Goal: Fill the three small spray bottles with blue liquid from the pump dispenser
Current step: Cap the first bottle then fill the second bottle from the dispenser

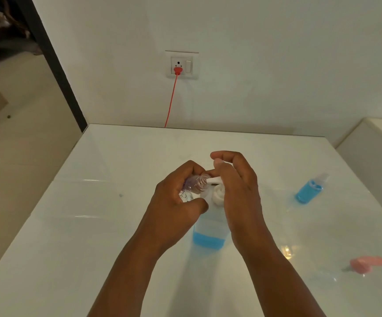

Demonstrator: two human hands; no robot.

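My left hand grips a small clear spray bottle with no cap, tilted so its threaded mouth meets the white nozzle of the pump dispenser. The dispenser stands upright on the white table, with blue liquid in its lower part. My right hand rests on the white pump head, fingers curled over it. A second small spray bottle, full of blue liquid and capped, stands at the right.
A pink spray cap lies on the table near the right front. A red cable runs from a wall socket down behind the table's back edge. A white ledge rises at the far right.
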